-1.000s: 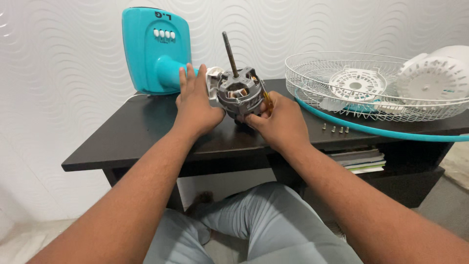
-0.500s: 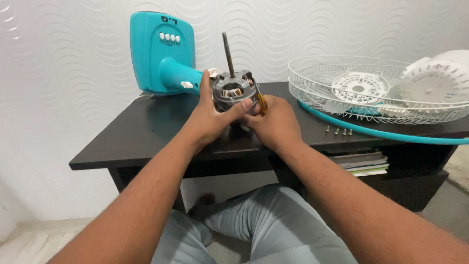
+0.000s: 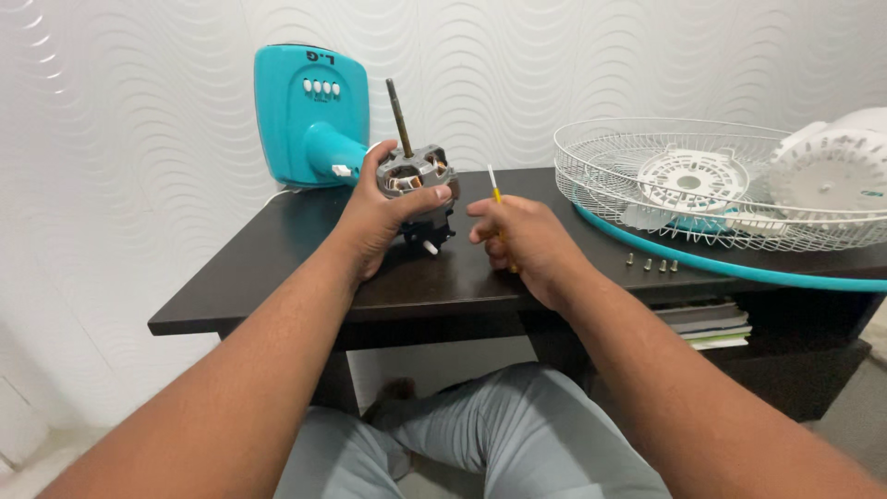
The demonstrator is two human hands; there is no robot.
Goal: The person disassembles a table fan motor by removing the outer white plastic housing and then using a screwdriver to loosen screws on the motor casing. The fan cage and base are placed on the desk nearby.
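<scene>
My left hand grips a grey fan motor with copper windings and a dark shaft sticking up, holding it just above the dark table. My right hand is a little to the right of the motor, apart from it, closed around a thin yellow-and-white tool that points upward. The teal fan base with its row of white buttons stands behind the motor.
A white wire fan guard with a teal rim lies on the right of the table, with a white fan housing behind it. Several small screws lie near the front edge. Books sit on a shelf below.
My right hand has pulled away from the motor to the right with the thin tool. My left hand now holds the motor alone, slightly lifted.
</scene>
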